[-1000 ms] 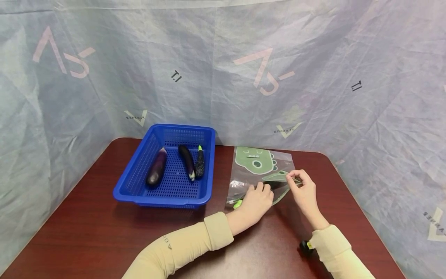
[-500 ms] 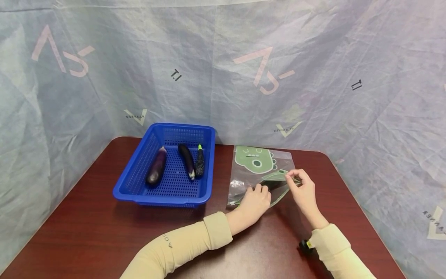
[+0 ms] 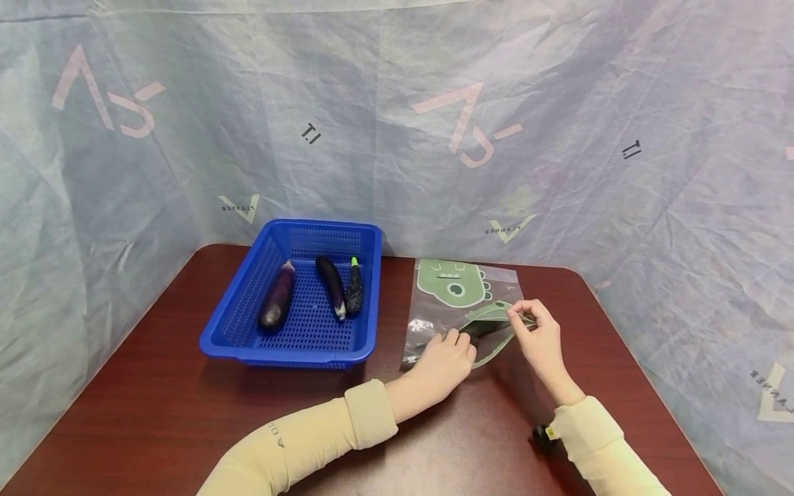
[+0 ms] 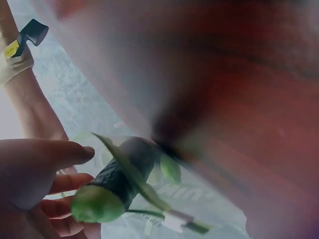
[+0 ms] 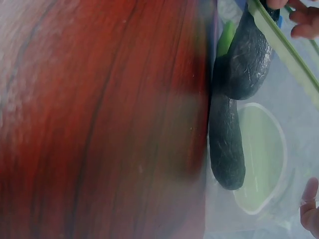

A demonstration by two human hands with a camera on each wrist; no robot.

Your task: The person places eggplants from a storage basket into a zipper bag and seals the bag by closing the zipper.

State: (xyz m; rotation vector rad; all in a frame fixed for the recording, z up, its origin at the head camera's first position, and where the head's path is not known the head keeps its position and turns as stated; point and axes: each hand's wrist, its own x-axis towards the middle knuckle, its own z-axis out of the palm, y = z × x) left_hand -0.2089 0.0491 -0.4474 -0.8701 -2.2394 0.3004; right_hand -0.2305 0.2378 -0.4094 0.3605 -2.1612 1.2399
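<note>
In the head view, a clear zip bag (image 3: 422, 324) printed with a green cartoon lies on the table. My right hand (image 3: 540, 344) pinches the edge of its mouth and holds it raised. My left hand (image 3: 443, 365) is at the bag's opening, fingers around the green end of a dark eggplant (image 4: 117, 184). The eggplant's body passes under the zip strip into the bag; its green end is outside. In the right wrist view, a second dark eggplant (image 5: 227, 144) lies inside the bag, partly under the first.
A blue perforated basket (image 3: 211, 344) stands left of the bag. It holds a purple eggplant (image 3: 277, 296), a curved dark eggplant (image 3: 331, 286) and a slim one (image 3: 354, 289) with a bright green tip. Cloth walls border the dark red table (image 3: 143, 413).
My left hand has shifted a little left and toward me. The green tip seen beside it earlier is now hidden in the head view. My right hand stays at the bag's edge.
</note>
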